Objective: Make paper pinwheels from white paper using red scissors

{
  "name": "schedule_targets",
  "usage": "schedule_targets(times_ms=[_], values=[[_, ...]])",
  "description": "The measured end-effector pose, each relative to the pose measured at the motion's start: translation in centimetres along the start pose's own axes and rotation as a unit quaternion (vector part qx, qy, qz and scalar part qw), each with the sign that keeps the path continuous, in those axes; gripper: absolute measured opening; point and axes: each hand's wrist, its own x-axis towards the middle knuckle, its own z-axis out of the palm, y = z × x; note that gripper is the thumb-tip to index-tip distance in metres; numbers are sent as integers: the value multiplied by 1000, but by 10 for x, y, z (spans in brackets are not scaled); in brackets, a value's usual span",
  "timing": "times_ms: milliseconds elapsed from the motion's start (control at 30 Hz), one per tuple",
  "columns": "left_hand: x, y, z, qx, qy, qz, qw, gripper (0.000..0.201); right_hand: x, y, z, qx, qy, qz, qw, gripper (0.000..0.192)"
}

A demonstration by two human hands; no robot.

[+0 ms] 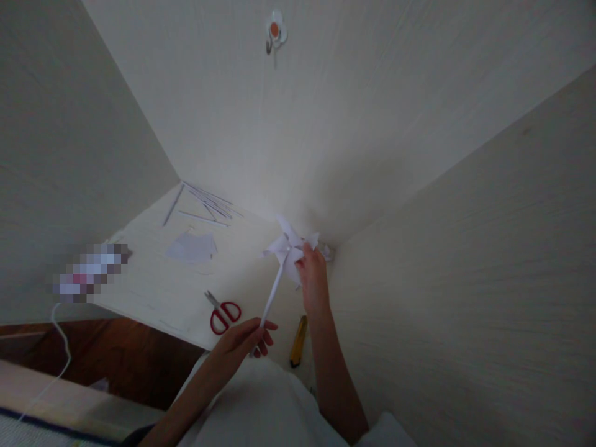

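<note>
Between two pale, faintly streaked side walls (488,261), we see a white tabletop (153,282) reaching back to a third pale wall (233,93). On its left edge we have a pinkish-white pixelated object (88,273), too blurred to name. Mid-frame, above the tabletop's right part: white paper pinwheel (285,248) on a slim white stick (272,297), head up and tilted right. Left hand (246,335) low on the stick, fingers wrapped, clamped on it. Right hand (314,279) at the pinwheel's right side, thumb and fingers pinched together on a blade. Far left corner, we log a loose heap of thin whitish strips (209,202), some crossing. Nearer us, irregular white paper piece (192,247) lying flat. Red-handled metal scissors (222,312), blades slightly apart, just beyond the left hand. Yellow cutter with dark ends (298,341) between our forearms. Smallest we tag: white flower-shaped hook with orange centre (276,29), high on the back wall.
</note>
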Motion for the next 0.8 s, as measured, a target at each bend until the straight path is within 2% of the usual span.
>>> schedule_targets(times_ms=[133,200,400,800], values=[[1,-4,0,-22,-3,0,1000,42,7,3,0,34,-21,4,999,42],[2,-5,1,-33,-5,-2,999,43,11,6,-1,45,-33,10,998,43],[3,-7,3,-54,-10,-16,998,45,12,13,-3,49,-40,0,998,14],[-3,-3,6,-60,-11,-27,998,45,14,20,-8,32,-53,-9,998,8]])
